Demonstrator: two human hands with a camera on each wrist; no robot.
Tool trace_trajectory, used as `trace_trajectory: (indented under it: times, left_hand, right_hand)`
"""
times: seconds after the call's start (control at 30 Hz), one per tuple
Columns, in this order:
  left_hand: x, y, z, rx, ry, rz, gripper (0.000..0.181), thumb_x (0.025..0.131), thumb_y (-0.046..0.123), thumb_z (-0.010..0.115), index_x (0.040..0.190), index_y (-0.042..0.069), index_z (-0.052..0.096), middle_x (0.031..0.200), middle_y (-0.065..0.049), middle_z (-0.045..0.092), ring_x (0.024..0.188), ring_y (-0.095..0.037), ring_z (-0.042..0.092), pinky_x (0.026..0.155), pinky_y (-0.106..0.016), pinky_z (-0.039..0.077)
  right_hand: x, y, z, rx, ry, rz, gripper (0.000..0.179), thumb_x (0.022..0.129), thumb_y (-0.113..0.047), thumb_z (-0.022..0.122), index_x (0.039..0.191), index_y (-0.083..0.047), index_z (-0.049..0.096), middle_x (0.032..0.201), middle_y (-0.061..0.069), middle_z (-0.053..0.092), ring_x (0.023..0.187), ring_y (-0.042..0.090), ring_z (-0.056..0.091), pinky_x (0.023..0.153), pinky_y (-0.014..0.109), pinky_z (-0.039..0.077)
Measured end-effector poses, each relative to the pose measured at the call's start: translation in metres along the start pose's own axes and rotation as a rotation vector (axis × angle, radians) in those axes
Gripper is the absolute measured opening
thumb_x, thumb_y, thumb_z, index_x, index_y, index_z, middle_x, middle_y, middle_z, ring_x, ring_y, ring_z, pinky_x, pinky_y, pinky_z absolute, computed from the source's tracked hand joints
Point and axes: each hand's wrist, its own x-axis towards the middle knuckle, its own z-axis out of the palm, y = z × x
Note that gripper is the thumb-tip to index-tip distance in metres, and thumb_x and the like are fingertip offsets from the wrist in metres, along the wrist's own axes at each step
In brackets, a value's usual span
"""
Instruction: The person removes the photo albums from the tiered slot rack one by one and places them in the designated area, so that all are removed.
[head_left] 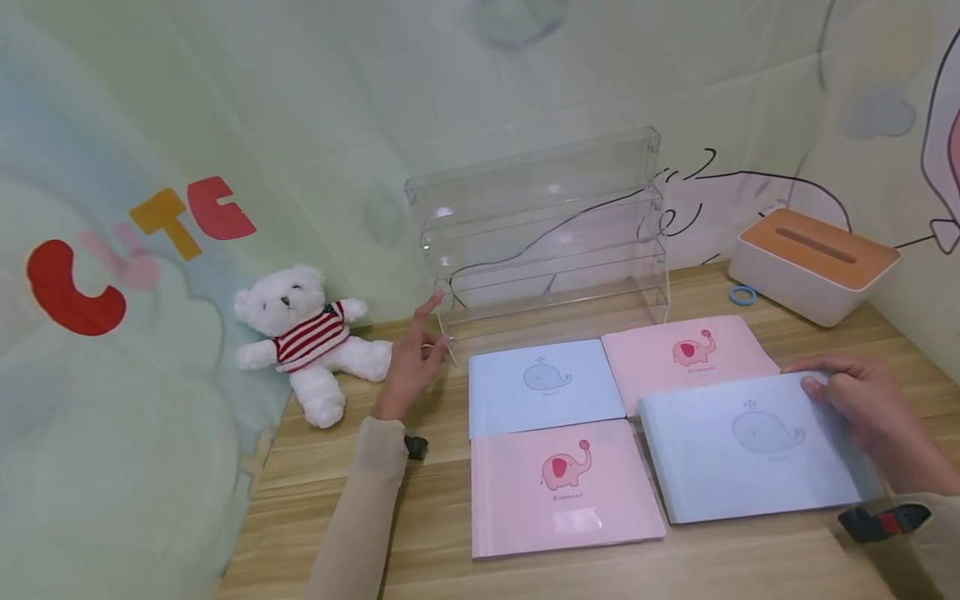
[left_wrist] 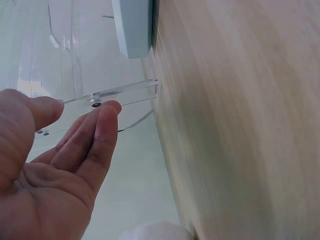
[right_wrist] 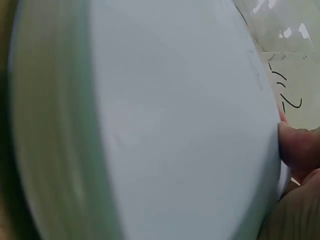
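My right hand (head_left: 862,408) grips a light-blue photo album (head_left: 735,475) with a whale on its cover, thumb on top near the upper right corner. In the right wrist view the album's pale cover (right_wrist: 185,125) fills most of the frame, with the thumb at its edge. My left hand (head_left: 416,358) is at the left side of a clear acrylic rack (head_left: 547,250) with several tiers. In the left wrist view its fingertips (left_wrist: 111,106) are right at the rack's side edge, fingers nearly straight, thumb apart.
A second blue whale album (head_left: 547,408) and two pink elephant albums (head_left: 517,500) lie on the wooden table (head_left: 435,517) before the rack. At left sits a white teddy bear (head_left: 311,342); at right, a tissue box (head_left: 802,271) and a blue ring (head_left: 742,295).
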Motion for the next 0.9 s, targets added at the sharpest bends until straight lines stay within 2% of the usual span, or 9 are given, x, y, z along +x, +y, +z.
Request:
trace_trajectory:
  times: [0.1,0.17,0.2,0.4,0.53,0.63,0.73,0.83,0.9]
  left_hand:
    - [-0.001,0.000,-0.001,-0.003,0.007,0.002,0.076,0.109,0.014,0.063,0.167,0.046,0.027,0.102,-0.023,0.080,0.086,-0.037,0.081,0.080,-0.051,0.061]
    - [-0.001,0.000,-0.002,-0.001,0.011,0.002,0.076,0.109,0.013,0.063,0.168,0.044,0.027,0.102,-0.023,0.080,0.086,-0.037,0.081,0.080,-0.051,0.062]
    - [-0.002,0.000,-0.002,0.002,0.012,0.001,0.075,0.109,0.013,0.063,0.168,0.043,0.027,0.102,-0.022,0.080,0.086,-0.037,0.081,0.080,-0.051,0.062]
    - [-0.006,0.000,-0.003,0.004,0.009,-0.012,0.076,0.110,0.015,0.062,0.168,0.046,0.025,0.102,-0.022,0.079,0.085,-0.037,0.081,0.081,-0.050,0.061]
    - [-0.005,0.001,-0.004,0.011,0.006,-0.016,0.076,0.110,0.017,0.062,0.167,0.050,0.023,0.102,-0.022,0.078,0.082,-0.037,0.080,0.078,-0.046,0.060]
    - [-0.004,0.001,-0.004,0.001,0.000,-0.016,0.076,0.110,0.016,0.062,0.167,0.050,0.023,0.102,-0.022,0.078,0.080,-0.037,0.079,0.076,-0.045,0.059]
    - [-0.005,0.000,-0.002,0.005,-0.023,-0.023,0.078,0.110,0.016,0.062,0.168,0.048,0.022,0.109,-0.023,0.078,0.082,-0.038,0.080,0.079,-0.049,0.060]
    - [-0.009,0.000,-0.001,0.011,-0.052,-0.042,0.081,0.108,0.017,0.065,0.169,0.043,0.019,0.121,-0.026,0.074,0.098,-0.041,0.079,0.087,-0.054,0.062]
    - [-0.014,0.002,-0.002,0.042,-0.047,-0.054,0.082,0.106,0.021,0.068,0.169,0.039,0.019,0.131,-0.028,0.070,0.113,-0.044,0.075,0.093,-0.058,0.061]
  right_hand:
    - [0.002,0.001,0.005,-0.068,-0.065,0.027,0.034,0.104,-0.007,0.051,0.120,-0.011,0.081,0.114,0.010,0.076,0.102,0.028,0.062,0.078,0.035,0.044]
    - [0.003,0.000,0.009,-0.105,-0.086,0.040,0.039,0.103,-0.007,0.050,0.134,0.003,0.071,0.142,0.034,0.060,0.115,0.043,0.055,0.083,0.040,0.040]
    - [0.003,-0.001,0.012,-0.116,-0.094,0.050,0.042,0.103,-0.008,0.049,0.138,0.006,0.067,0.152,0.038,0.049,0.121,0.048,0.050,0.085,0.042,0.038]
    - [0.005,-0.005,0.021,-0.142,-0.096,0.115,0.048,0.103,-0.009,0.048,0.148,0.007,0.057,0.159,0.040,0.038,0.129,0.053,0.042,0.088,0.044,0.036]
    - [0.007,-0.004,0.024,-0.166,-0.096,0.092,0.047,0.104,-0.009,0.048,0.147,0.008,0.057,0.160,0.041,0.035,0.131,0.054,0.041,0.092,0.052,0.038]
    - [0.004,-0.001,0.021,-0.223,-0.122,0.005,0.045,0.107,-0.015,0.051,0.145,0.008,0.057,0.161,0.045,0.029,0.136,0.060,0.033,0.104,0.068,0.035]
    - [-0.001,0.003,0.015,-0.331,-0.162,-0.117,0.046,0.111,-0.025,0.053,0.142,0.008,0.057,0.157,0.048,0.031,0.136,0.065,0.032,0.108,0.080,0.029]
    - [-0.008,0.005,0.011,-0.513,-0.166,-0.215,0.060,0.110,-0.041,0.056,0.140,0.011,0.051,0.143,0.049,0.045,0.123,0.063,0.046,0.098,0.076,0.042]
    - [-0.011,0.002,0.011,-0.610,-0.127,-0.270,0.072,0.108,-0.051,0.057,0.140,0.013,0.049,0.133,0.048,0.053,0.114,0.061,0.053,0.090,0.073,0.047]
